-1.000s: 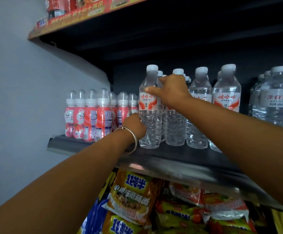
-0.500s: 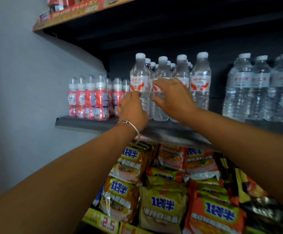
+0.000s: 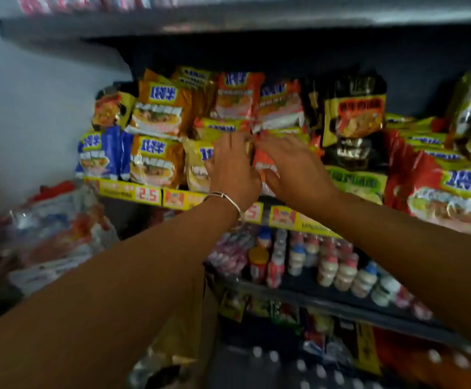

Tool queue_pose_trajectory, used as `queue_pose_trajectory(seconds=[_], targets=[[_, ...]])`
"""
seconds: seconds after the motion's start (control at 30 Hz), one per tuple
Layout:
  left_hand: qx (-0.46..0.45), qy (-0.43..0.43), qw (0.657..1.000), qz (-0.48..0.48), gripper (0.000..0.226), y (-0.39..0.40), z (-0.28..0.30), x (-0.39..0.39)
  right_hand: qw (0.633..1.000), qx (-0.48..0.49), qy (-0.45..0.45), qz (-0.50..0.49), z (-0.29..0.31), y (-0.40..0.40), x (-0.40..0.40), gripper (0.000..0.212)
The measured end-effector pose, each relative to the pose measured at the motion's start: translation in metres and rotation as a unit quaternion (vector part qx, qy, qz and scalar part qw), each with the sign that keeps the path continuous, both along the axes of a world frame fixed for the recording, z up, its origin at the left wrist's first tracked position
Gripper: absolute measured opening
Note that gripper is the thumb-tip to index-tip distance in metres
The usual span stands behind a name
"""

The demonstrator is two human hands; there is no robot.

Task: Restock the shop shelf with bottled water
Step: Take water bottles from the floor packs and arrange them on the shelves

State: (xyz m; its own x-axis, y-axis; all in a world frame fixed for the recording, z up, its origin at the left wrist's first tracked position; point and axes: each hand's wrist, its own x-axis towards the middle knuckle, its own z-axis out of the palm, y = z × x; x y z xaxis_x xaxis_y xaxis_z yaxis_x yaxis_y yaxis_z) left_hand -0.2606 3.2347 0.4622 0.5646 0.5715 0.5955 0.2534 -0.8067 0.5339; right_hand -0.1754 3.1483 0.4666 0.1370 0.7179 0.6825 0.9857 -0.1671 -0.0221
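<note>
Left hand [image 3: 233, 167] and right hand [image 3: 296, 167] relaxed, holding nothing; we reach down to the bottle caps [image 3: 299, 363] at the bottom edge next.

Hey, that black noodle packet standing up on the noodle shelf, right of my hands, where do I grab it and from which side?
Pinch the black noodle packet at its top edge, coming from the front and above. It stands upright facing out, its upper part free under the dark gap beneath the next shelf, while its lower part sits behind other packets. The right hand is nearer; judged through motion blur.
</note>
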Motion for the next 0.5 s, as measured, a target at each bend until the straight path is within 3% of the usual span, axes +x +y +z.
queue_pose_trajectory(seconds=[0.2,0.33,0.5], targets=[[-0.067,0.056,0.995,-0.05,0.051,-0.033,-0.178,0.005,0.979,-0.103,0.172,-0.025,-0.181,-0.042,0.003,0.034],[-0.135,0.105,0.984,-0.047,0.062,-0.047,-0.305,0.0,0.946,-0.199,0.247,-0.073,-0.312,-0.055,0.004,0.03],[-0.201,0.184,0.962,-0.028,0.056,-0.049,-0.459,-0.011,0.892,-0.278,0.342,-0.098,-0.471,-0.056,-0.006,0.036]])
